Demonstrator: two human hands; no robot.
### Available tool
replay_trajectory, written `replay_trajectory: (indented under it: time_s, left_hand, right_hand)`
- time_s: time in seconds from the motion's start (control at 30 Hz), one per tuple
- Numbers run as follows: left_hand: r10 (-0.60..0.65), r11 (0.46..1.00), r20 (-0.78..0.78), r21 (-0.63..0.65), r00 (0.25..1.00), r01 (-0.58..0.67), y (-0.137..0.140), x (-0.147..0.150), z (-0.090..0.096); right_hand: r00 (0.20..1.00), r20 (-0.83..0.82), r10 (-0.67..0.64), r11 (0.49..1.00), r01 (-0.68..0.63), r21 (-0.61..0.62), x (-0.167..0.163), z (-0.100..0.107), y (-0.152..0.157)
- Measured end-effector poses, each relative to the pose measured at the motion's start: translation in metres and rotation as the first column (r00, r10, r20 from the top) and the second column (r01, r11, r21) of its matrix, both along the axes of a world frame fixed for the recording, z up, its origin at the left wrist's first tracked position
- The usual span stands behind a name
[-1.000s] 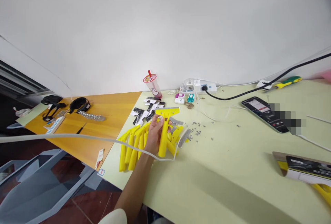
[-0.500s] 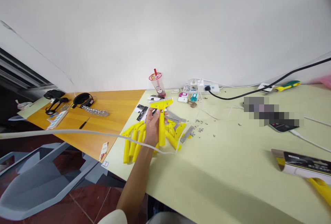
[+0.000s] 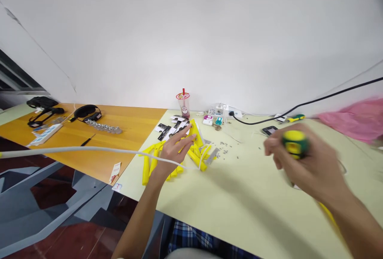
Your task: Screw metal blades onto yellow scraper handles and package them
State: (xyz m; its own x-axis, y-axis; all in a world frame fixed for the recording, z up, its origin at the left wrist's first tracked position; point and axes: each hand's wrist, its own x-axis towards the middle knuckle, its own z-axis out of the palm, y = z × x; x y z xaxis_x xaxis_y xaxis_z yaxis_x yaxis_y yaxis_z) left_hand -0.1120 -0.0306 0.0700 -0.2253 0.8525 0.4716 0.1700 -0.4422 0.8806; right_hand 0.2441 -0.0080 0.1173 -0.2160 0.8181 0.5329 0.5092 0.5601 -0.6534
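my right hand (image 3: 308, 159) wraps one green-and-yellow handle (image 3: 295, 145), well right of one cup (image 3: 184, 105). my left hand (image 3: 175, 149), fingers extended, is at one yellow scraper (image 3: 194, 128), nearer me than the cup; its grip i cannot tell. right of that cup: metal bits (image 3: 225, 152) too tiny to count.

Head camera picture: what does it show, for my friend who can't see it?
A person's right hand grips a green-and-yellow handle over a pale table, and the left hand is at a yellow scraper beside more scrapers. Small metal pieces lie nearby; a cup stands by the wall.
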Motion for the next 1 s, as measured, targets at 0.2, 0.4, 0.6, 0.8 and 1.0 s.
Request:
replay_trajectory:
  time_s: [0.2, 0.4, 0.6, 0.8, 1.0]
  left_hand:
    - [0.117, 0.991, 0.040, 0.065, 0.992, -0.119, 0.002, -0.004, -0.009]
    - [0.128, 0.989, 0.643, -0.030, 0.755, -0.143, -0.010, -0.047, 0.007]
    - [0.275, 0.961, 0.701, -0.176, 0.658, -0.214, -0.051, -0.096, 0.007]
    - [0.433, 0.889, 0.652, -0.196, 0.623, -0.413, -0.094, -0.139, 0.009]
    - [0.418, 0.883, 0.641, -0.120, 0.644, -0.454, -0.107, -0.158, 0.010]
  right_hand:
    - [0.957, 0.285, 0.042, 0.982, 0.013, -0.189, -0.025, -0.045, 0.043]
    - [0.807, 0.574, 0.140, 0.990, -0.106, -0.093, -0.103, -0.033, 0.104]
    - [0.587, 0.746, 0.315, 0.948, -0.240, -0.211, -0.269, -0.021, 0.198]
    - [0.465, 0.829, 0.312, 0.950, -0.127, -0.286, -0.367, -0.054, 0.234]
    - [0.464, 0.843, 0.274, 0.954, -0.020, -0.299, -0.373, -0.070, 0.245]
